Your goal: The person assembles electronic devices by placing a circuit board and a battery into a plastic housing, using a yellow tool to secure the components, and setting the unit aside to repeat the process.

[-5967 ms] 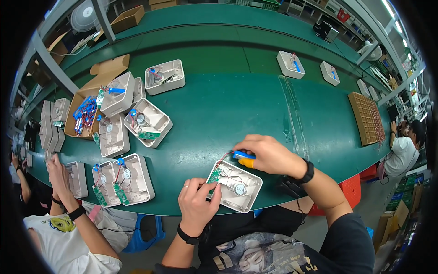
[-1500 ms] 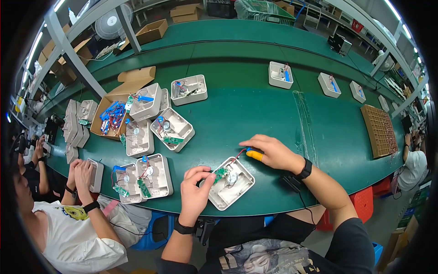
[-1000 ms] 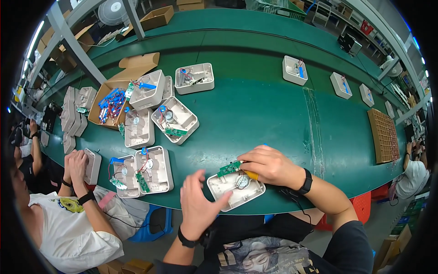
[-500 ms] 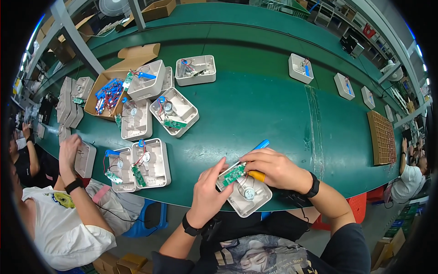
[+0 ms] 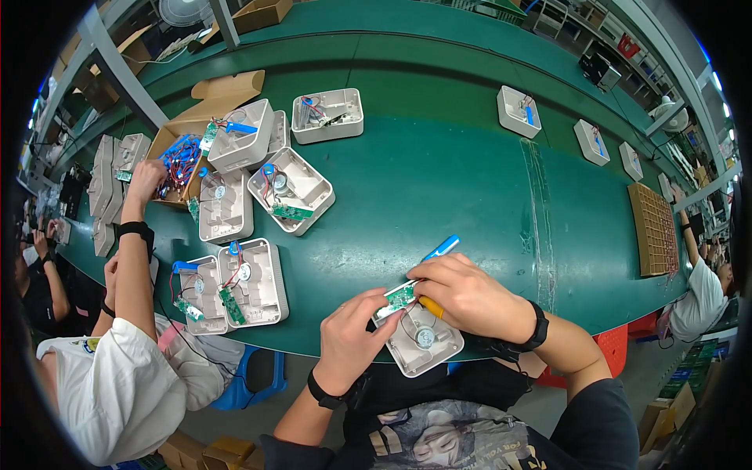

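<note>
My left hand [image 5: 350, 338] has rejoined my right hand [image 5: 471, 294], so both grips now pinch the green circuit board [image 5: 400, 298] at the far end of the white plastic housing [image 5: 441, 349] on the desk [image 5: 407, 196].

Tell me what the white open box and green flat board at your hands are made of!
White open box: probably hard plastic, matte-looking, with smooth, rounded corners.
Green flat board: maybe resin-based circuit board, from its pale specks; finish unclear.
</note>
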The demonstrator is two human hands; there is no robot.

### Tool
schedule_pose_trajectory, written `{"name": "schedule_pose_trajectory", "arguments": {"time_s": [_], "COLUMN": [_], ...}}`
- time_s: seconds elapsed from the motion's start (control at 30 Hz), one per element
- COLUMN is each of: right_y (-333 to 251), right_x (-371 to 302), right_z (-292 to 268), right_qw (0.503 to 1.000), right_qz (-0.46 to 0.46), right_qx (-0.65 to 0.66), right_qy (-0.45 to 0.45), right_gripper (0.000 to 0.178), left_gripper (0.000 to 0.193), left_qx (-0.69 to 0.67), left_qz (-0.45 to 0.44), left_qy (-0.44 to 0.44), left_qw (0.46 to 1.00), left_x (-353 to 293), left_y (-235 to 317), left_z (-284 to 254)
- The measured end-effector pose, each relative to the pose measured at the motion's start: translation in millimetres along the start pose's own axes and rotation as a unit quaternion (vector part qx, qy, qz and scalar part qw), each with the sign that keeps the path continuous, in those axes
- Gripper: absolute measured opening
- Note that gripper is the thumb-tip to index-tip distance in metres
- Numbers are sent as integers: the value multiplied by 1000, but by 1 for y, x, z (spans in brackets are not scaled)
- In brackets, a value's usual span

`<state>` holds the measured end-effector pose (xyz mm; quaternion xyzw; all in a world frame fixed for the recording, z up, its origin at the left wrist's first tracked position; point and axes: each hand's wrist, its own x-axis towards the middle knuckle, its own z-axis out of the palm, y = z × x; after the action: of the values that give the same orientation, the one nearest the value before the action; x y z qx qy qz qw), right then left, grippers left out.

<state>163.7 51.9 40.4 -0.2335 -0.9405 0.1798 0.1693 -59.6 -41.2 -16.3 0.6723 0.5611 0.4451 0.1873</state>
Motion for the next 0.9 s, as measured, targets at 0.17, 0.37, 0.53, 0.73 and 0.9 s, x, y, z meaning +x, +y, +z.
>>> {"name": "schedule_pose_trajectory", "arguments": {"time_s": [0.17, 0.37, 0.53, 0.73, 0.9], "right_y": [2, 2, 2, 4, 2], "right_x": [5, 5, 5, 4, 6], "right_z": [-4, 0, 4, 7, 5], "right_qw": [999, 997, 996, 997, 997], "right_qz": [6, -6, 7, 15, 19], "right_qx": [-18, -68, -78, -60, -61], "right_qy": [-27, -46, -44, -38, -53], "right_gripper": [19, 20, 19, 18, 18], "left_gripper": [32, 21, 18, 17, 15], "left_qx": [2, 36, 56, 67, 74], "left_qz": [14, 36, 48, 58, 50], "left_qy": [-2, -12, -17, -24, -32], "left_qw": [1000, 999, 997, 996, 995], "left_x": [3, 5, 6, 5, 6], "left_y": [-4, -4, -4, -5, -2], "left_z": [2, 3, 3, 2, -2]}}
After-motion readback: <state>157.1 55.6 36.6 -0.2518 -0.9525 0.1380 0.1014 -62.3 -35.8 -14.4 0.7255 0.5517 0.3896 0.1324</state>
